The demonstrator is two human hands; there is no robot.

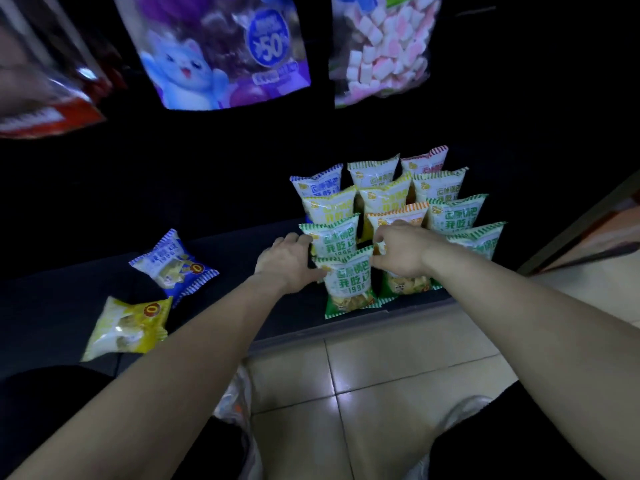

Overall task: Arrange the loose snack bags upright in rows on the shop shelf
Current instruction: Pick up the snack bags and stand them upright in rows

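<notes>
Bordering tiled flr (381, 358): dk shelf (225, 244)

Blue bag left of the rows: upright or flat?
Flat. The blue bag lies face up on the shelf, apart from the standing rows, beside a yellow bag.

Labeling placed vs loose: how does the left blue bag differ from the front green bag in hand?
Pose: blue bag lies flat, green bag stands upright. Place: blue bag sits apart, untouched; green bag fronts the rows, held by left hand and right hand. Both: striped-edge snack bags.
</notes>
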